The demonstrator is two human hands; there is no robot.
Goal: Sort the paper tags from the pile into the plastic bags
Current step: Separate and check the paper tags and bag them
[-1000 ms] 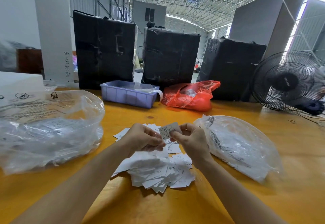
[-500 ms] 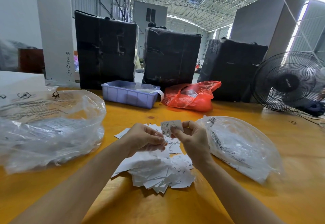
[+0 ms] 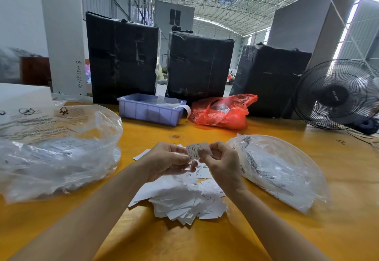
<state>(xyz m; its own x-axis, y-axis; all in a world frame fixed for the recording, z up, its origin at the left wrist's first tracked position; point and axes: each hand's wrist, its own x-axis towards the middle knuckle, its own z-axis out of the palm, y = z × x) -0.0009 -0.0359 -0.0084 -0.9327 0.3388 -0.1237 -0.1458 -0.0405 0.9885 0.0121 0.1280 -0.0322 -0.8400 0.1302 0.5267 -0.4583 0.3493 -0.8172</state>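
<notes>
Here both hands, the left hand (image 3: 166, 161) and right hand (image 3: 222, 163), pinch one paper tag (image 3: 198, 150) marked XS above the pile (image 3: 184, 201) on the counter (image 3: 205, 240), between two plastic bags (image 3: 283, 170). Misreading its small print could send it into the wrong bag.

Purple bin (image 3: 150, 111), red bag (image 3: 222, 112), fan (image 3: 336, 94), black bundles (image 3: 200, 66) behind.

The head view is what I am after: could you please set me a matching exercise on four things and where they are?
Things:
1. paper tag
2. pile of tags
3. red bag
4. fan

Places:
A. far right on the table
B. pinched between both hands
C. beside the purple bin
D. on the table under the hands

Pairs: 1-B, 2-D, 3-C, 4-A
</notes>
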